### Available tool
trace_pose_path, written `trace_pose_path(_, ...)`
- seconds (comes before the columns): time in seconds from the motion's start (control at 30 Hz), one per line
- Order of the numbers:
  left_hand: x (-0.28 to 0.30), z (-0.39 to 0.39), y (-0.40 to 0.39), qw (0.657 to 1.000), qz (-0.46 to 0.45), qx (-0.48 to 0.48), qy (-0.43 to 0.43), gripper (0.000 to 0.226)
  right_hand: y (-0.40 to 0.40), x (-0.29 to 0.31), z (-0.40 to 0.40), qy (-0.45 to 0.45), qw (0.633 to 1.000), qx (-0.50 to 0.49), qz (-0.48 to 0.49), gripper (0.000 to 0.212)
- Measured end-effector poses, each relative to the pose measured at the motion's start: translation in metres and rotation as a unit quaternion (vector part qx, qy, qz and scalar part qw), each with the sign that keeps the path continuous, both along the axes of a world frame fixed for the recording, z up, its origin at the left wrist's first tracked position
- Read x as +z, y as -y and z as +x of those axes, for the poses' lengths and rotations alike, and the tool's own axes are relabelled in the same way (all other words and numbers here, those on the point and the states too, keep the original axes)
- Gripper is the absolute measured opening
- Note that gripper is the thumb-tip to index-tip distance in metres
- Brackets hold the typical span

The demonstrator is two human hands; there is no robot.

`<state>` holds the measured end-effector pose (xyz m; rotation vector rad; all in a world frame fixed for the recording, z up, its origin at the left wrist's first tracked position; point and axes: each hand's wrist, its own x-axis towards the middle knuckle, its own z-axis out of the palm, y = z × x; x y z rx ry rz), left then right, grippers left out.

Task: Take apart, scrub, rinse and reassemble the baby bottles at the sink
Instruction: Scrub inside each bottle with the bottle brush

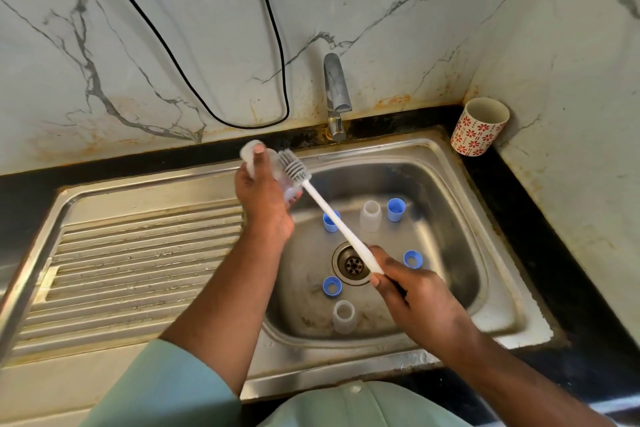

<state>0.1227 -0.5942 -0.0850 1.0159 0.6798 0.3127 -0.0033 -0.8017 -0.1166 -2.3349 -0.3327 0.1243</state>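
- Counter [540, 218]: black, runs along the marble wall and round the right corner, carries the steel sink [460, 163].
- Sink: ribbed drainboard [138, 260] left, basin right, drain [352, 263] in the basin floor, tap [335, 94] at the back rim.
- Left hand [263, 198]: raised over the basin's left edge, fingers curled round a clear baby bottle [254, 156], bottle tilted, blurred.
- Right hand [412, 291]: over the basin, fingers wrapped round the lower end of the white bottle brush [332, 215].
- Brush: grey bristle head up against the right side of the held bottle; contact looks likely, can't confirm through the blur.
- Patterned cup [479, 126]: red flowers, on the counter in the right corner, well apart from the hands.
- Basin floor, loose parts: two clear bottle bodies, one behind the drain [370, 217], one near the front [344, 317].
- Four blue pieces: two cap-like at the back [396, 209] [329, 222], two rings flanking the drain [412, 259] [332, 286].
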Motion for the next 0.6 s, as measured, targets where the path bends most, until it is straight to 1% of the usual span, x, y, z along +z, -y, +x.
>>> trace_pose_path(0.03, 0.001, 0.002, -0.004, 1.0, -0.005, 0.016, 0.005, 0.041, 0.003, 0.002, -0.005, -0.004, 1.0, 0.008, 0.004, 0.037)
trace_pose_path(0.07, 0.001, 0.002, -0.005, 1.0, 0.004, 0.012, 0.011, 0.041, 0.005, 0.003, -0.008, -0.012, 1.0, 0.012, 0.013, 0.036)
trace_pose_path(0.17, -0.007, -0.012, 0.016, 0.994, 0.075, -0.079, 0.005, 0.039, -0.007, -0.004, 0.011, -0.018, 0.998, -0.029, 0.053, 0.028)
trace_pose_path(0.2, -0.009, -0.015, 0.021, 0.993, 0.072, -0.09, 0.004, 0.035, -0.012, -0.005, 0.019, -0.028, 0.997, -0.04, 0.063, 0.03)
trace_pose_path(0.23, -0.008, -0.015, 0.021, 0.995, 0.055, -0.079, 0.001, 0.03, -0.015, -0.006, 0.023, -0.033, 0.997, -0.036, 0.066, 0.034)
trace_pose_path(0.3, -0.001, -0.004, 0.006, 1.0, -0.004, -0.016, -0.01, 0.022, -0.01, -0.006, 0.017, -0.02, 0.999, -0.012, 0.048, 0.036)
trace_pose_path(0.37, 0.002, 0.004, -0.011, 1.0, -0.016, 0.019, -0.004, 0.017, 0.0, -0.005, -0.001, -0.035, 0.998, 0.022, 0.037, 0.036)
trace_pose_path(0.4, 0.0, 0.003, -0.012, 1.0, 0.0, 0.007, 0.002, 0.018, 0.002, -0.004, -0.004, -0.047, 0.998, 0.026, 0.04, 0.035)
trace_pose_path(0.47, -0.007, -0.003, -0.001, 0.998, 0.035, -0.056, -0.005, 0.025, -0.005, -0.007, 0.008, -0.042, 0.997, -0.002, 0.066, 0.033)
trace_pose_path(0.53, -0.011, -0.008, 0.008, 0.996, 0.007, -0.09, 0.006, 0.034, -0.016, -0.008, 0.022, -0.04, 0.995, -0.016, 0.085, 0.033)
trace_pose_path(0.6, -0.006, -0.004, 0.002, 0.997, -0.041, -0.056, 0.029, 0.059, -0.018, -0.006, 0.021, -0.044, 0.995, -0.003, 0.087, 0.036)
